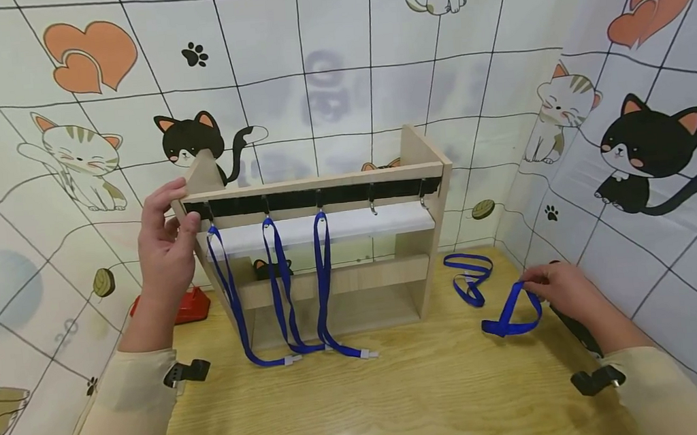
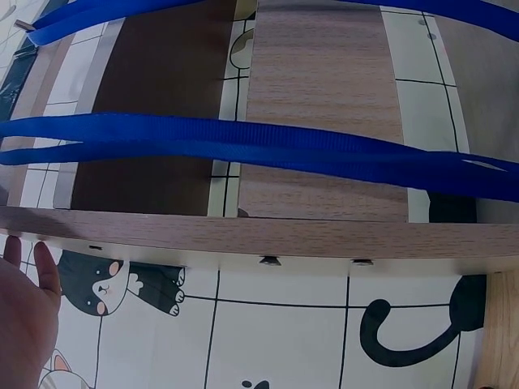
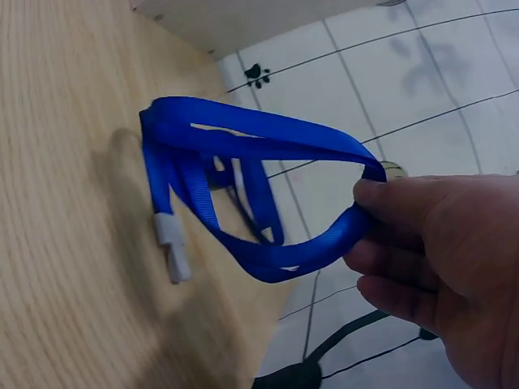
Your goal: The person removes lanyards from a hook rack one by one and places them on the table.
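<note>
A small wooden rack (image 1: 321, 181) stands on the table, its front rail fitted with several hooks. My left hand (image 1: 167, 252) grips the rack's upper left corner, thumb in front. From the three left hooks hang blue lanyards (image 1: 323, 274), their white clip ends lying on the tabletop. Two hooks (image 1: 373, 206) at the right are bare. On the right, my right hand (image 1: 566, 289) pinches one loop of another blue lanyard (image 3: 268, 138) between thumb and fingers. Its white clip (image 3: 172, 247) dangles in the right wrist view.
One more blue lanyard (image 1: 472, 276) lies bunched on the table just right of the rack. A red object (image 1: 192, 305) sits behind my left forearm. A dark object (image 1: 578, 329), partly covered, lies under my right wrist. Cat-patterned sheeting (image 1: 339, 95) lines the walls.
</note>
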`<state>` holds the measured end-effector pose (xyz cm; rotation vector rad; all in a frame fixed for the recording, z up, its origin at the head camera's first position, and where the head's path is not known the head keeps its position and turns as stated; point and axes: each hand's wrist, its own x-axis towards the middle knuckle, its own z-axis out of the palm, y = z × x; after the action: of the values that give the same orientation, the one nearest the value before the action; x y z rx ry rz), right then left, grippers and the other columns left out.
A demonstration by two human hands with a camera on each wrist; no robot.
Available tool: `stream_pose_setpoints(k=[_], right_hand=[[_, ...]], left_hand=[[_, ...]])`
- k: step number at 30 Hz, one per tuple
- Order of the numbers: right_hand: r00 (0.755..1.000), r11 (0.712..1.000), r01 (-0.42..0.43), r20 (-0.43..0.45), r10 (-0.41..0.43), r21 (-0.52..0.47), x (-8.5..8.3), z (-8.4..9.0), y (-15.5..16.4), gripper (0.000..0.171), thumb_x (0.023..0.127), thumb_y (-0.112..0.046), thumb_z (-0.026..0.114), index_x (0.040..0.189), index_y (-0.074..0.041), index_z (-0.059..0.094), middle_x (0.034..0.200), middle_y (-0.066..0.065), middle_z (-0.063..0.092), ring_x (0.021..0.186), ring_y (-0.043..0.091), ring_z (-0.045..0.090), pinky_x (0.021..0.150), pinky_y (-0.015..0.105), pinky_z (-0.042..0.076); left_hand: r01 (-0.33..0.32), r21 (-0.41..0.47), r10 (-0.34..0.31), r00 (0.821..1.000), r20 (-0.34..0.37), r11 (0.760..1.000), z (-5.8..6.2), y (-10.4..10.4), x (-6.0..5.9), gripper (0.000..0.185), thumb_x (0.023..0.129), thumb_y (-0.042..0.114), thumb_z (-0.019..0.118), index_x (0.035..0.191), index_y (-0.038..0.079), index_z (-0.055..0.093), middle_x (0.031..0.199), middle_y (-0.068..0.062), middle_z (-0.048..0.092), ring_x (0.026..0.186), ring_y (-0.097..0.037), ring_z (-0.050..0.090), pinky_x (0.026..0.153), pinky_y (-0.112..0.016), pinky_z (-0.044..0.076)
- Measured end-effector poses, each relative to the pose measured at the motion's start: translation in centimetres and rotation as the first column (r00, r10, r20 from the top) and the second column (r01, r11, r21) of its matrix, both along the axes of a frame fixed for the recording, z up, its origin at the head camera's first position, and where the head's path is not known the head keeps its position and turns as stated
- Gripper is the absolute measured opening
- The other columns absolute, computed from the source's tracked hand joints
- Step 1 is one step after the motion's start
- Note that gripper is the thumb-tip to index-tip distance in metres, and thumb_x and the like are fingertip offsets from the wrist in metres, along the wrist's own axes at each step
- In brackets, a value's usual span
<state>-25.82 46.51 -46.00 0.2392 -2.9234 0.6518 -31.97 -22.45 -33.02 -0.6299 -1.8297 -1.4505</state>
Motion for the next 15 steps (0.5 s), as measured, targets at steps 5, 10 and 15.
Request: stream_pose_setpoints(k=[5,10,15], right_hand=[[0.995,0.997,-0.074,0.065,0.076,-0.025,-0.7,-1.6,-0.1,0.007,0.101,-0.002,0.077,0.105,-0.001,0.083,0.094,0.004,0.079,0.081,0.016,0.07,0.065,0.029,0.056],[0.992,0.995,-0.096,0.08,0.097,-0.015,-1.7,-3.4,-0.1,0.005,0.1,-0.004,0.079,0.101,0.0,0.081,0.093,0.003,0.078,0.081,0.015,0.069,0.067,0.029,0.057],[0.991,0.996,-0.086,0.1,0.086,-0.006,-2.4,-4.8,0.1,0.004,0.099,-0.001,0.078,0.101,-0.002,0.082,0.095,0.005,0.078,0.084,0.018,0.069,0.072,0.037,0.058]], left_hand=[[0.002,-0.003,-0.002,1.0,-0.001,1.0,0.0,0.0,0.0,0.042,0.112,0.005,0.063,0.153,0.002,0.053,0.167,-0.005,0.049,0.15,-0.03,0.049,0.114,-0.034,0.051],[0.002,-0.001,-0.002,1.0,-0.005,1.0,0.0,0.0,-0.1,0.042,0.112,0.005,0.063,0.152,0.002,0.053,0.167,-0.005,0.05,0.149,-0.03,0.049,0.112,-0.033,0.051],[-0.002,-0.001,0.002,1.0,-0.019,1.0,-0.1,0.0,-0.3,0.041,0.112,0.003,0.062,0.151,0.0,0.053,0.166,-0.006,0.05,0.149,-0.029,0.048,0.113,-0.034,0.049]])
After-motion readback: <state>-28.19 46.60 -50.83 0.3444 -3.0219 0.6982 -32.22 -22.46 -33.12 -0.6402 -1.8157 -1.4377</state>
